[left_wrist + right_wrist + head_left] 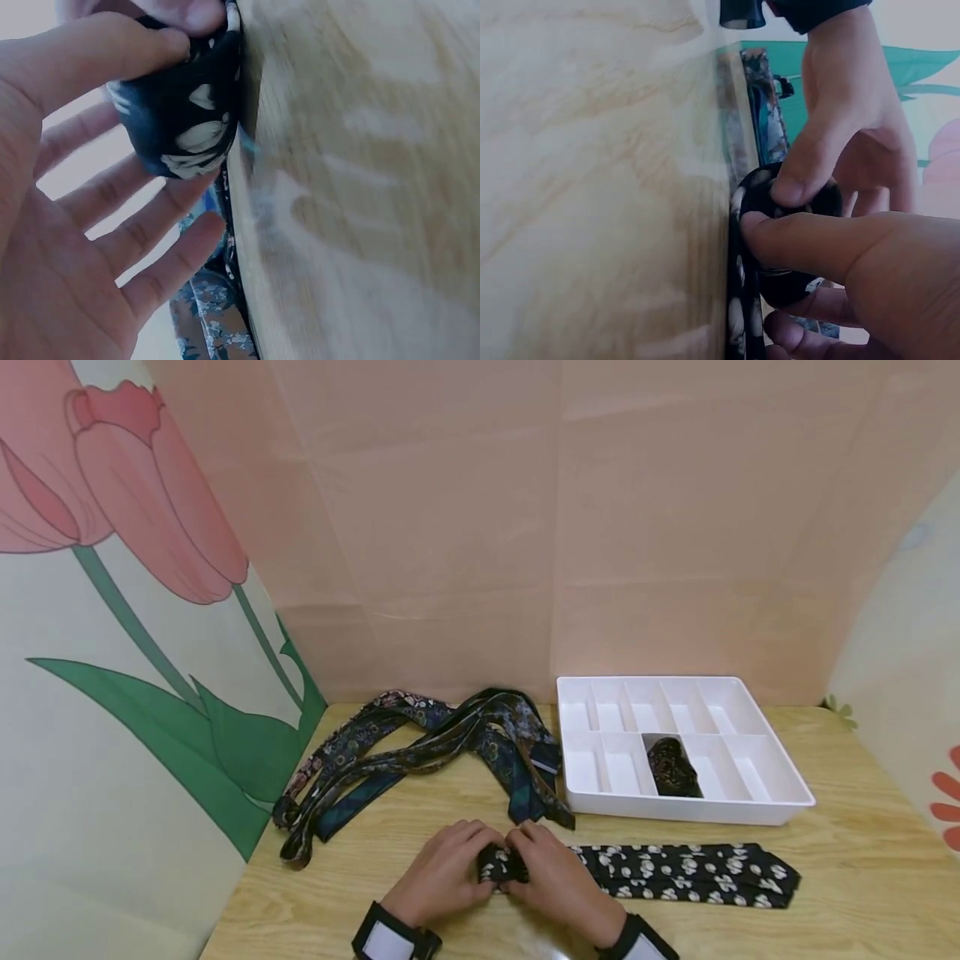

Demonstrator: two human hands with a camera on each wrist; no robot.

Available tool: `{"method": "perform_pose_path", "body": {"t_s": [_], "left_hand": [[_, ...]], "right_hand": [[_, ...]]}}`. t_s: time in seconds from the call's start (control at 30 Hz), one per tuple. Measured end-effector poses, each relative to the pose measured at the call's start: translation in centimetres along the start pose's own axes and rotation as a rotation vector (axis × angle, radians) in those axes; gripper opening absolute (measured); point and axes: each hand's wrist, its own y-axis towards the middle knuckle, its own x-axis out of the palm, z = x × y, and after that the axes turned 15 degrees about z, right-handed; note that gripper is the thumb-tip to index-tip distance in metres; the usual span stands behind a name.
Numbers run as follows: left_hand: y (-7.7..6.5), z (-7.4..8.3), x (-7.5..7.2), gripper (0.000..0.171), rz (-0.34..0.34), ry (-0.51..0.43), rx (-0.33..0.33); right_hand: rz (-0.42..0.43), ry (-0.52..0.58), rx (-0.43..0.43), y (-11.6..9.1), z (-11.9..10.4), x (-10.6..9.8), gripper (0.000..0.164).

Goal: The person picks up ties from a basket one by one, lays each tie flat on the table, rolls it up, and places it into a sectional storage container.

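We face a creased, pinkish-tan back wall (pixel 450 527) behind a light wood-grain table (pixel 862 860), with a pale left wall (pixel 90 793) bearing large pink tulips (pixel 150 493) (green stems (pixel 138 622) and broad leaves (pixel 150 727) included) and a whitish right wall (pixel 900 652) showing red petals (pixel 948 787) low down, while pale reflections (pixel 375 124) lie on the table.

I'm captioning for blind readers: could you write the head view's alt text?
A person's left hand and right hand pinch the coiled end of a black tie with white print, its flat length stretching rightward along a wooden table. Behind, a heap of dark patterned ties lies left of a white divided tray holding one dark bundle.
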Motion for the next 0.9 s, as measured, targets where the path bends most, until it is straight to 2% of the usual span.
{"method": "perform_pose_path", "body": {"t_s": [0.2, 0.3, 0.43, 0.6, 0.73, 0.83, 0.9], "left_hand": [[0.08, 0.03, 0.05, 0.035, -0.003, -0.016, 0.008], [0.12, 0.13, 0.03, 0.037, 0.0, -0.023, 0.016], [0.12, 0.27, -0.05, 0.04, -0.021, -0.063, -0.006], [0.21, 0.27, -0.21, 0.035, -0.04, -0.076, -0.01], [0.22, 0.33, -0.23, 0.04, -0.068, -0.143, -0.047], [0.2, 0.35, -0.22, 0.037, -0.075, -0.174, -0.072], [0.26, 0.3, -0.21, 0.031, -0.061, -0.158, -0.054]], "right_hand": [[0.002, -0.016, -0.016, -0.19, 0.14, -0.04, 0.051], [0.013, -0.019, -0.022, -0.39, 0.27, 0.03, 0.052], [0.01, -0.016, -0.015, -0.65, 0.48, 0.11, 0.05], [-0.01, 0.043, 0.002, -0.81, 0.64, 0.14, 0.05], [-0.016, 0.037, 0.013, -0.96, 0.68, 0.14, 0.047], [0.002, 0.027, 0.013, -0.98, 0.66, 0.13, 0.049], [0.022, 0.029, 0.005, -0.97, 0.63, 0.08, 0.05]]}}
